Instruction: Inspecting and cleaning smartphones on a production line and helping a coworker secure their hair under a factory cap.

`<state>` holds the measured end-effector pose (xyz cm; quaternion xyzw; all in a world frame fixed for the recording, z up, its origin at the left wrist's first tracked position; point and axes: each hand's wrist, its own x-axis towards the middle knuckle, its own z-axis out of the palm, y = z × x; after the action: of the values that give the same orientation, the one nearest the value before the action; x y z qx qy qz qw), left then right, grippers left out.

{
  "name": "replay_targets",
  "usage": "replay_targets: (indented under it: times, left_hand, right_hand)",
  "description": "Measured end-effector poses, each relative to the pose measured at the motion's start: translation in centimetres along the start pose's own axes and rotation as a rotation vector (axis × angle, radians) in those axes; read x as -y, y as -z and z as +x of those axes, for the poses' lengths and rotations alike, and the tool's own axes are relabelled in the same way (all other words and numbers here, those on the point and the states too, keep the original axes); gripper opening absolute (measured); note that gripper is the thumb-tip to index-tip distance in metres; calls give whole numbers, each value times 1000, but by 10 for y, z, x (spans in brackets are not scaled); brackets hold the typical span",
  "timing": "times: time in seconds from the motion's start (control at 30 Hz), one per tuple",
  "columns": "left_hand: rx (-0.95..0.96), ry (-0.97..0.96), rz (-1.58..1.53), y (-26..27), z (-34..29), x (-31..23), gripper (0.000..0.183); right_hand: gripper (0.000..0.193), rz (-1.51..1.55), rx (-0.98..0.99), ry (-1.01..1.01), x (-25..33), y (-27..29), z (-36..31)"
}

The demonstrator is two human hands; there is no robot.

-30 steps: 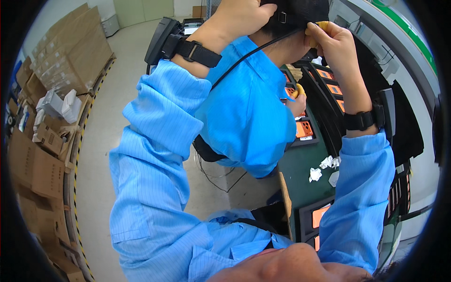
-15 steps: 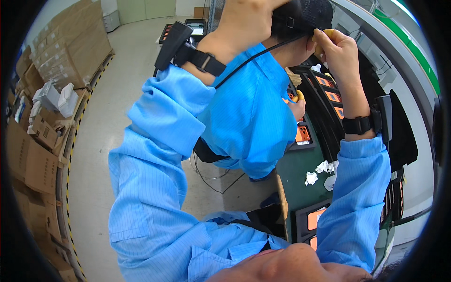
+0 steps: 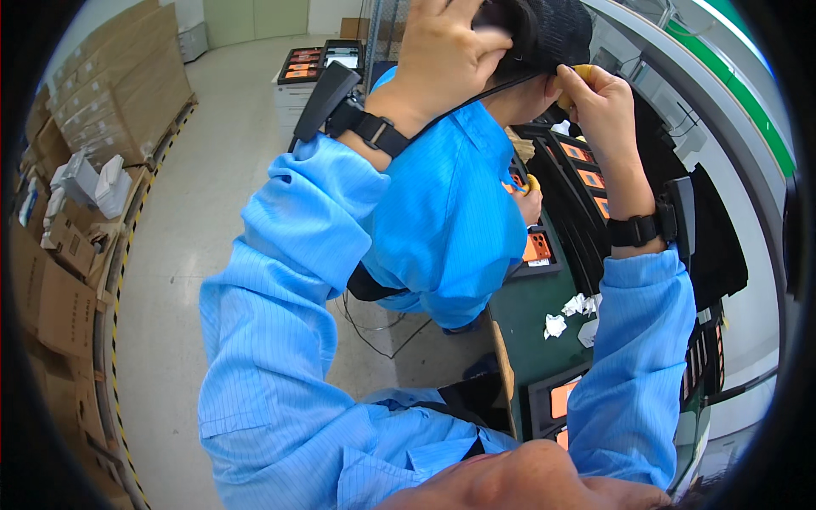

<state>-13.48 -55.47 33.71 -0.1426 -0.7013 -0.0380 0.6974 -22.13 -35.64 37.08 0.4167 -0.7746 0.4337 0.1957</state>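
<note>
Both my arms, in light blue sleeves with black wrist straps, are raised. My left hand (image 3: 442, 64) is at the top edge, over the back of a co-worker's black cap (image 3: 552, 38); its fingers are apart, a few cut off by the frame. From beside my left wrist a thin black cord (image 3: 463, 113) runs up to my right hand (image 3: 599, 106). There my thumb and forefinger pinch its end, overlapping the co-worker's ear in this view. A yellow cover shows on a right fingertip. A black boxy device (image 3: 327, 100) is strapped to my left wrist, another (image 3: 682, 219) to my right.
A co-worker in a blue jacket (image 3: 442, 212) stands ahead, one hand (image 3: 529, 204) by orange phone-like items in black trays (image 3: 544, 268). Crumpled white paper (image 3: 555, 326) lies on the green bench (image 3: 531, 340). Wrapped cartons (image 3: 119, 85) and brown boxes (image 3: 64, 314) line the left side.
The view has shifted slightly. My left hand has come down a little, its fingers showing more and spread. My right hand keeps its pinch.
</note>
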Motion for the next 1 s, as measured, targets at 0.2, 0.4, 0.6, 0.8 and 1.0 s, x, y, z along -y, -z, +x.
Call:
replay_targets:
  times: [0.2, 0.4, 0.6, 0.8, 1.0]
  left_hand:
    - [-17, -139, 132, -9, 4, -2, 12]
    - [27, -191, 111, -8, 4, 0, 18]
    - [118, -221, 70, -10, 15, 6, 26]
    - [157, -241, 102, -11, 14, 9, 28]
    - [126, 70, 134, 2, -21, -9, 37]
  right_hand:
    - [29, 23, -6, 52, -3, -3, 3]
    - [31, -15, -12, 55, -13, -9, 7]
    - [33, -23, -23, 82, -19, -16, 17]
    - [32, 18, -1, 66, -24, -24, 19]
    - [28, 172, -124, 74, -16, -14, -23]
